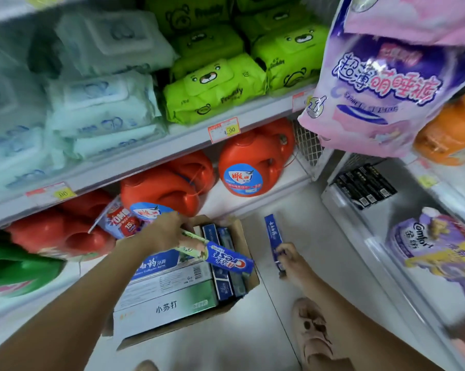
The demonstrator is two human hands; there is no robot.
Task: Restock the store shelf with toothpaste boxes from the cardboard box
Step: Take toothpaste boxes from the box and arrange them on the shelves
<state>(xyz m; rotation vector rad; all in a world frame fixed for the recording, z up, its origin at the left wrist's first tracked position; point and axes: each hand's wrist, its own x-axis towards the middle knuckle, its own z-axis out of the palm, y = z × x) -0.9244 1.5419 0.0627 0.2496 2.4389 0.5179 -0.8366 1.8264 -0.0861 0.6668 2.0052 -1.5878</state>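
A cardboard box (248, 278) sits on the floor below me, packed with several toothpaste boxes (164, 306). My left hand (169, 231) reaches over it and grips a blue Crest toothpaste box (226, 257) together with a thin green-and-white box (192, 242), both lifted above the carton. Right of the carton, my right hand (290, 259) holds a long dark-blue toothpaste box (273, 235) by its near end, its far end pointing away over the floor. On the low white shelf (341, 210) at right lie several black toothpaste boxes (365, 184).
Orange detergent jugs (242, 170) fill the bottom shelf at left, with wipes packs (215, 87) above. A pink-and-purple package (378, 76) hangs at upper right. A purple Comfort pouch (435, 242) lies on the right shelf. My slippered foot (311, 333) stands by the carton.
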